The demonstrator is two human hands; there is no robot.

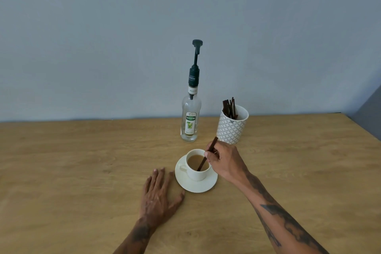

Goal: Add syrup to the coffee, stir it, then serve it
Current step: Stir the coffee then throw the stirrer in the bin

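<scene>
A white cup (196, 173) of milky coffee stands on a white saucer (191, 185) in the middle of the wooden table. My right hand (223, 160) pinches a dark brown stir stick (203, 163) whose lower end dips into the coffee. My left hand (159, 194) lies flat on the table, fingers spread, just left of the saucer. Behind the cup stands a clear syrup bottle (189, 117) with a dark green pump on top, spout raised.
A white patterned holder (232, 128) with several more brown stir sticks stands right of the bottle. The wooden table (82, 161) runs to a blue-grey wall at the back; its right edge shows at far right.
</scene>
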